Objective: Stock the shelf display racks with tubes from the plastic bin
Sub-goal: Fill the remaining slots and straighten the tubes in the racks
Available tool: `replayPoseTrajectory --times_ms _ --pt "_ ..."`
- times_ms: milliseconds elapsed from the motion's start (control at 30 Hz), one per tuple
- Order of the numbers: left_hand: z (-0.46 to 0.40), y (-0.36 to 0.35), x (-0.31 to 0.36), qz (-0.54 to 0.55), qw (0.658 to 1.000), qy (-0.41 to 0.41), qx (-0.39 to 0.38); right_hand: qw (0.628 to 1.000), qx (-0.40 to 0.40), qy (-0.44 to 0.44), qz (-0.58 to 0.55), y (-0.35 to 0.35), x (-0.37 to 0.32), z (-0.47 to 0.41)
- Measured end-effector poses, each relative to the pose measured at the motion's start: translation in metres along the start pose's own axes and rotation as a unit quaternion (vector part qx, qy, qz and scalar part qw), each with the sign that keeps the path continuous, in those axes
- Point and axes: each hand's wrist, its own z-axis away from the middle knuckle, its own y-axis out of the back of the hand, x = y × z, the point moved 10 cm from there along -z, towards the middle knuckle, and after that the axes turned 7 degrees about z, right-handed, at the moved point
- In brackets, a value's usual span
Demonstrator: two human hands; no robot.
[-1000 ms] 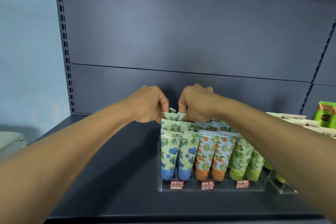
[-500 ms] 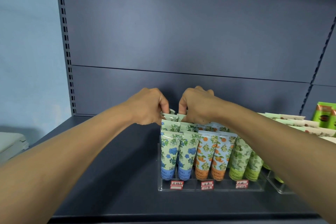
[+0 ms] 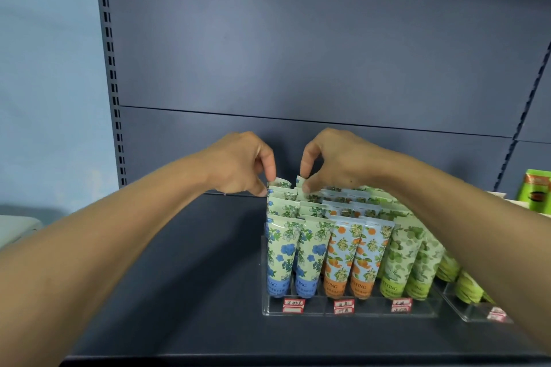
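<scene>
Tubes (image 3: 283,253) are being stood cap-down in the clear acrylic rack (image 3: 351,311) on the dark shelf (image 3: 179,277), so printed faces and the price labels (image 3: 293,305) below are being shown to the aisle. Colours are being kept in lanes: blue-flower at left, orange tubes (image 3: 343,256) in the middle, green tubes (image 3: 402,262) at right. Rows are being stepped higher toward the back, presumably so each crimped end is being kept visible.

At the back of the blue lanes, two rear tubes are being handled. One crimp (image 3: 279,182) is being pinched by the left hand (image 3: 238,164) between thumb and forefinger, other fingers curled. The neighbouring crimp (image 3: 299,180) is being pinched likewise by the right hand (image 3: 334,158). Probably both are being seated into the last slots; holding by the flat crimp is likely being preferred because the bodies are packed too tight to grasp.

A second rack (image 3: 477,316) is being partly hidden by the right forearm. The plastic bin is not being seen clearly.
</scene>
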Motion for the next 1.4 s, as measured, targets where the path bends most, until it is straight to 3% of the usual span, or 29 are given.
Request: replayPoseTrajectory --times_ms 133,467,1400 --pt "-0.01 0.004 -0.011 0.006 1.0 0.011 0.004 1.0 0.019 -0.013 0.0 0.009 0.012 -0.012" --pt "-0.025 -0.031 -0.025 0.085 0.996 0.013 -0.034 0.994 -0.048 -0.022 0.095 -0.027 0.005 -0.038" --pt "-0.027 -0.034 -0.023 0.079 0.997 0.014 -0.022 0.998 -0.043 -0.014 0.036 -0.032 0.001 -0.035"
